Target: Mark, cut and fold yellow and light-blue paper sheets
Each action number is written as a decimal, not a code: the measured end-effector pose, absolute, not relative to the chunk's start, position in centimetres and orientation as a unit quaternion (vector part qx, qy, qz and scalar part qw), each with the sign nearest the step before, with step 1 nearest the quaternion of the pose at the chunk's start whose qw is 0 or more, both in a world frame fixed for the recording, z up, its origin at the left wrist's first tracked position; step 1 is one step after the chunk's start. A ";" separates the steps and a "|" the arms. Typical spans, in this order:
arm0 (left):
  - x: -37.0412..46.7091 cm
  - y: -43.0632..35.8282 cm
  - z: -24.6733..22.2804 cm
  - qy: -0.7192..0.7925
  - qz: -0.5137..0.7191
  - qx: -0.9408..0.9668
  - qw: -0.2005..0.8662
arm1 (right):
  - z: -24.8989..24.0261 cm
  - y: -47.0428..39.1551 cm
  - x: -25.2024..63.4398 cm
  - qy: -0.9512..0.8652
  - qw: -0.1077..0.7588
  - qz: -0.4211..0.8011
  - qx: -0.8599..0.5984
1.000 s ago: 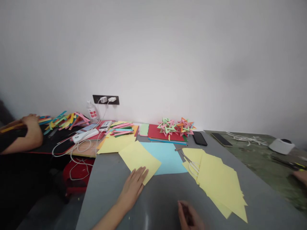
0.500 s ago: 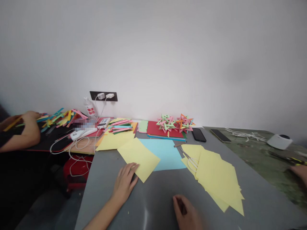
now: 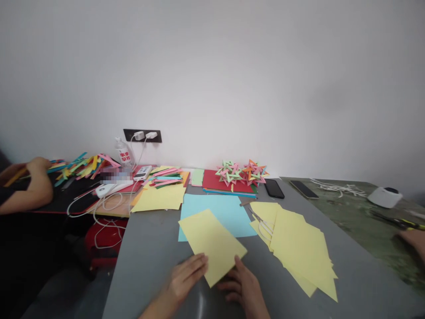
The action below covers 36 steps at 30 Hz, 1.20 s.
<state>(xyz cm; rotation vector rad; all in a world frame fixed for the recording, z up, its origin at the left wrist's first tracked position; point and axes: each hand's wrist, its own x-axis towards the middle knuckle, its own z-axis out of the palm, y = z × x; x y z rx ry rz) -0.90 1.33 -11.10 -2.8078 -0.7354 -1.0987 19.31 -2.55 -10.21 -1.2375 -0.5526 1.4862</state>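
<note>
I'd hold the sheet point(image 3: 214, 243), likely light and creasable, by its edges: left grip point(image 3: 186, 277) pinches it, right grip point(image 3: 245, 282) I can't tell.

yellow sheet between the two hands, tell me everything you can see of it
The yellow sheet looks like plain, matte paper: four-sided, straight-edged, no marks visible. It lies askew, one corner pointing toward the person, its far part overlapping the light blue sheet in view. The left hand's fingertips touch its lower left edge; the right hand's fingertips are at its lower right edge. Whether it is folded or slightly lifted cannot be told.
</note>
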 end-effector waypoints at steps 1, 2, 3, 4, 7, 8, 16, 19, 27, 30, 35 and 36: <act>-0.9 1.0 -11.3 -0.224 -0.348 -0.910 0.016 | -10.3 -2.3 19.1 -0.221 0.552 0.628 -0.503; -0.9 0.7 -11.4 -0.222 -0.345 -0.912 0.010 | -10.5 -2.1 19.0 -0.212 0.569 0.623 -0.493; -0.9 0.6 -11.5 -0.225 -0.342 -0.912 0.003 | -10.8 -1.9 18.9 -0.204 0.580 0.617 -0.491; -1.0 0.5 -11.6 -0.231 -0.339 -0.912 -0.005 | -11.2 -1.8 18.8 -0.195 0.586 0.613 -0.494; -1.2 0.5 -11.7 -0.231 -0.335 -0.913 -0.021 | -12.4 -1.8 18.7 -0.187 0.588 0.610 -0.497; -1.3 0.6 -11.7 -0.226 -0.342 -0.912 -0.020 | -12.7 -1.9 18.6 -0.189 0.596 0.601 -0.498; -1.0 0.7 -11.6 -0.229 -0.353 -0.907 -0.017 | -13.0 -2.1 18.4 -0.195 0.612 0.583 -0.498; -0.9 0.7 -11.7 -0.226 -0.361 -0.904 -0.029 | -13.2 -2.2 18.4 -0.192 0.628 0.562 -0.504; -1.0 0.3 -11.7 -0.262 -0.321 -0.906 -0.085 | -13.5 -2.3 18.4 -0.181 0.634 0.569 -0.491; -1.1 0.2 -11.2 -0.253 -0.322 -0.909 -0.073 | -13.3 -2.4 18.1 -0.176 0.645 0.562 -0.486; -1.0 0.0 -10.3 -0.275 -0.309 -0.905 -0.101 | -13.1 -2.6 17.9 -0.183 0.648 0.552 -0.493; -1.0 -0.1 -10.3 -0.291 -0.305 -0.900 -0.112 | -13.1 -2.6 17.9 -0.184 0.649 0.550 -0.493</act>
